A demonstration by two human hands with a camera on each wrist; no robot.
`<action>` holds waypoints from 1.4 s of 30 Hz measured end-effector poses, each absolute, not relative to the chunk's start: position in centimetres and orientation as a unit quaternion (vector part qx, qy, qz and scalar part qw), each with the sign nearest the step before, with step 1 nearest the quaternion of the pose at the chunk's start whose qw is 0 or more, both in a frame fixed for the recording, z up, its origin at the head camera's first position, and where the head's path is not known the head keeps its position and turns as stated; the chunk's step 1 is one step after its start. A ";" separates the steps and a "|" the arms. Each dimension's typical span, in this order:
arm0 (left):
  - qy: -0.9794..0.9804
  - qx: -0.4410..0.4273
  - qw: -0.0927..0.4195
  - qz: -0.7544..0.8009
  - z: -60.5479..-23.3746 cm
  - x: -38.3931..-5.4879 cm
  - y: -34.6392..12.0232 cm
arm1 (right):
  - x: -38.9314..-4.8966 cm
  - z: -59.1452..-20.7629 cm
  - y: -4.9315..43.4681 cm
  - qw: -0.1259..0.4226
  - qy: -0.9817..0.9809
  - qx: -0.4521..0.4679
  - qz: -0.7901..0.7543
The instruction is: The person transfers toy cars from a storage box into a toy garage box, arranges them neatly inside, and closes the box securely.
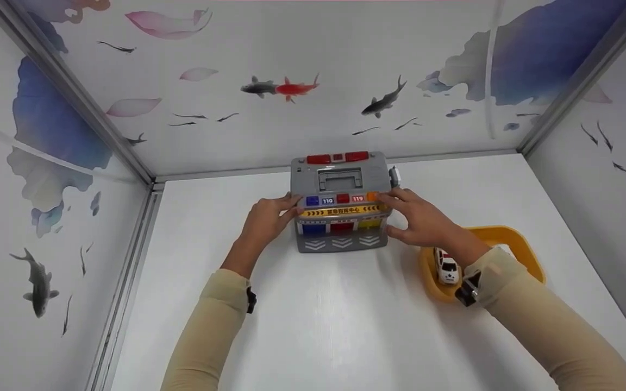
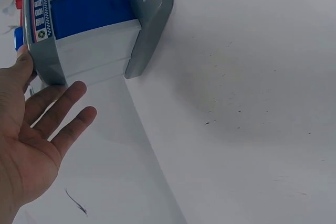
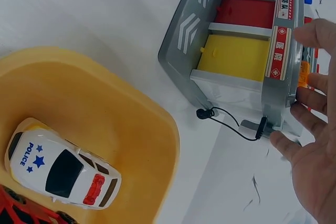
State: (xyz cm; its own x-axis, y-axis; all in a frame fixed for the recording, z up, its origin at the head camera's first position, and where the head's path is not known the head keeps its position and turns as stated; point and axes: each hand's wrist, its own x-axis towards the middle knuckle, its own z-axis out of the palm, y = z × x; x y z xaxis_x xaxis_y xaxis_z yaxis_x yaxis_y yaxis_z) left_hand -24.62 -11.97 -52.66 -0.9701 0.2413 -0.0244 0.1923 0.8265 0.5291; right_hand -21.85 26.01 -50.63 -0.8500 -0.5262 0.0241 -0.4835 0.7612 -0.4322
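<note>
A grey toy garage (image 1: pixel 342 239) stands upright against the back wall, with blue, red and yellow doors across its front. My left hand (image 1: pixel 269 218) grips its left roof corner; in the left wrist view the other fingers (image 2: pixel 73 127) spread loosely beside the side wall. At the opposite corner, my right hand (image 1: pixel 424 220) holds the roof edge, thumb towards the front and fingers near the orange button (image 3: pixel 304 73). All three doors look shut: blue (image 2: pixel 92 11), red (image 3: pixel 245 12) and yellow (image 3: pixel 234 56). A black cord (image 3: pixel 226 124) hangs at the garage's right side.
A yellow tub (image 1: pixel 530 260) sits at the right, partly under the right forearm. Inside it lie a white police car (image 3: pixel 68 166) and a red toy vehicle (image 3: pixel 26 208). Printed white panels (image 1: pixel 340 125) enclose the white table (image 1: pixel 313 326) at the back and sides.
</note>
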 end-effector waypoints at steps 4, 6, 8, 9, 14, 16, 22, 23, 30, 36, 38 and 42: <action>0.955 0.104 0.052 0.273 -52.7 -24.6 -12.0 | -21.9 -51.0 25.9 0.035 0.936 -0.275 -0.216; 0.955 0.102 0.052 0.275 -52.8 -24.6 -12.0 | -21.9 -51.1 25.8 0.032 0.936 -0.276 -0.215; 0.954 0.101 0.051 0.279 -52.9 -24.6 -12.0 | -21.8 -51.2 25.8 0.031 0.936 -0.276 -0.215; 0.953 0.101 0.050 0.282 -52.9 -24.6 -12.0 | -21.8 -51.2 25.8 0.031 0.936 -0.277 -0.215; 0.951 0.100 0.048 0.289 -52.9 -24.6 -12.0 | -21.8 -51.3 25.8 0.034 0.936 -0.275 -0.218; 0.950 0.101 0.050 0.292 -52.9 -24.6 -12.0 | -21.7 -51.2 25.8 0.037 0.936 -0.273 -0.220; 0.950 0.107 0.052 0.289 -52.9 -24.6 -12.1 | -21.6 -51.2 25.6 0.038 0.936 -0.272 -0.220; 0.951 0.109 0.050 0.286 -52.9 -24.6 -12.1 | -21.6 -51.2 25.6 0.038 0.936 -0.271 -0.220; 0.952 0.111 0.048 0.281 -52.8 -24.5 -12.2 | -21.5 -51.2 25.4 0.042 0.939 -0.262 -0.217; 0.952 0.098 0.059 0.284 -52.9 -24.5 -12.1 | -21.4 -51.3 25.6 0.057 0.941 -0.268 -0.200; 0.950 0.100 0.057 0.289 -52.9 -24.5 -12.0 | -21.3 -51.1 25.7 0.064 0.941 -0.271 -0.194; 0.947 0.110 0.053 0.297 -53.1 -24.6 -12.0 | -20.9 -50.8 26.2 0.068 0.940 -0.279 -0.183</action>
